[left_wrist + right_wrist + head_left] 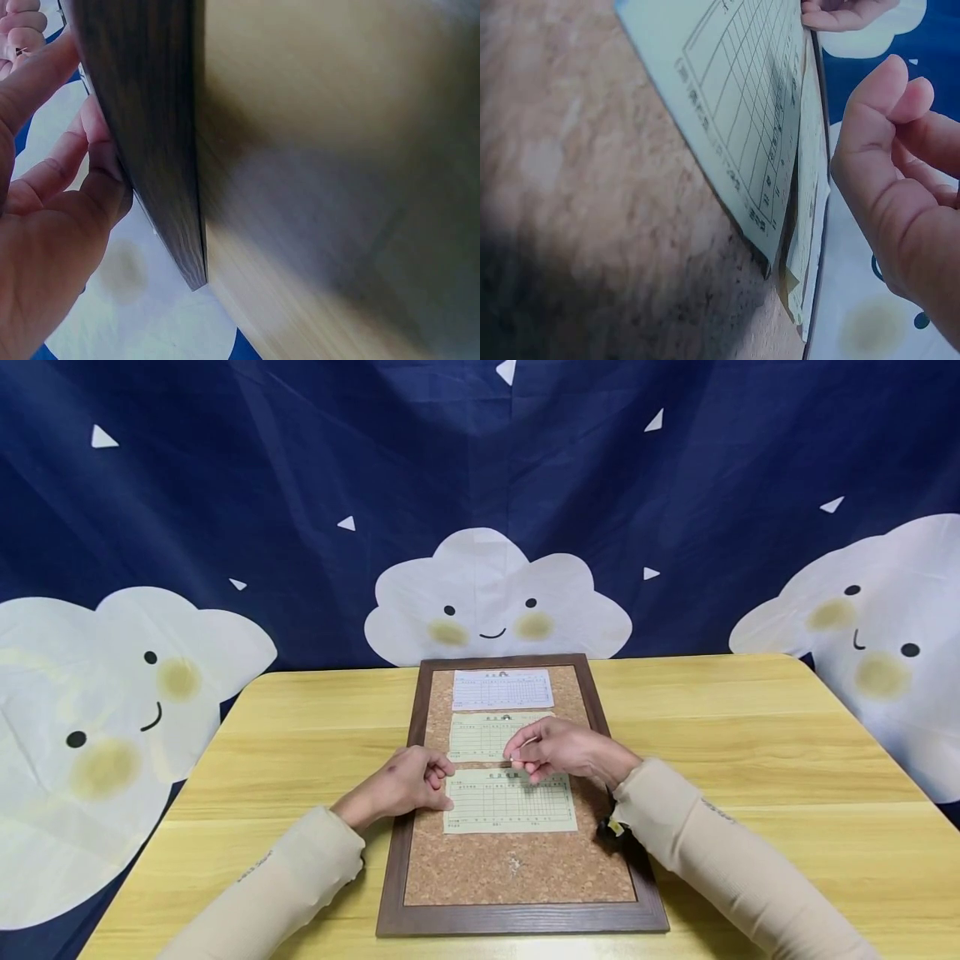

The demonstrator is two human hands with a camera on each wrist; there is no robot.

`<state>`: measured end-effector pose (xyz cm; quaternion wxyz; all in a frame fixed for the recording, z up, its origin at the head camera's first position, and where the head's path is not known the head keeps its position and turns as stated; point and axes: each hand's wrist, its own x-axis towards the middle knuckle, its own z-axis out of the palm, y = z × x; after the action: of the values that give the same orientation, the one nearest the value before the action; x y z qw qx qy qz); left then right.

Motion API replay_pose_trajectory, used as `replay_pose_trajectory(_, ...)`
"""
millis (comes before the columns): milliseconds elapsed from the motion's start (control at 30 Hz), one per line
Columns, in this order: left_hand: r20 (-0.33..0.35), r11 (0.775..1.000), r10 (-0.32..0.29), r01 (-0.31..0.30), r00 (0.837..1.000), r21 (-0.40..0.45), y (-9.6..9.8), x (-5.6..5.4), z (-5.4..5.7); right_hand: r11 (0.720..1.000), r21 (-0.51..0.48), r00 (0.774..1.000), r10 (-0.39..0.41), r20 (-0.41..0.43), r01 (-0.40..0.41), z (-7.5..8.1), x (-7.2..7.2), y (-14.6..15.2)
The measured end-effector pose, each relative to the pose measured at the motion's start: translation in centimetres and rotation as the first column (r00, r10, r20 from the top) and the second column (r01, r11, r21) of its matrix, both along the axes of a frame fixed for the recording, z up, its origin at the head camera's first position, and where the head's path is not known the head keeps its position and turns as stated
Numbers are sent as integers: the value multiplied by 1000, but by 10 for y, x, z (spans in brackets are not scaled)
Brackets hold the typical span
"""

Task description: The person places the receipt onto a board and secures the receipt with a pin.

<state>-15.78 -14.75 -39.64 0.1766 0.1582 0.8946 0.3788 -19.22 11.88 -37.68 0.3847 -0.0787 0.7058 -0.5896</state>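
A cork board (517, 868) in a dark wooden frame bears three printed forms, one above another. Lowest is a pale yellow form (510, 814), its right corner standing slightly off the cork in the right wrist view. My left hand (405, 782) rests at its left edge, thumb and fingertips apart on the paper. Over the form's top edge, my right hand (558, 749) pinches a small pin between thumb and forefinger; a thin tip of the pin (20, 51) shows in the left wrist view. The fingers hide most of it.
Above are a second yellow form (476, 739) and a white form (502, 693), each with a small shiny pin at its top. The board lies on a light wooden table (315, 718). Behind hangs a dark blue cloth (300, 485) with white clouds.
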Motion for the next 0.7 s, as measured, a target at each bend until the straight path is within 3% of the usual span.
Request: replay_pose_trajectory(700,9,1000,1,-1,1000,9,0,1,0,995,96,999,18,-47,-14,-8,-1,-15)
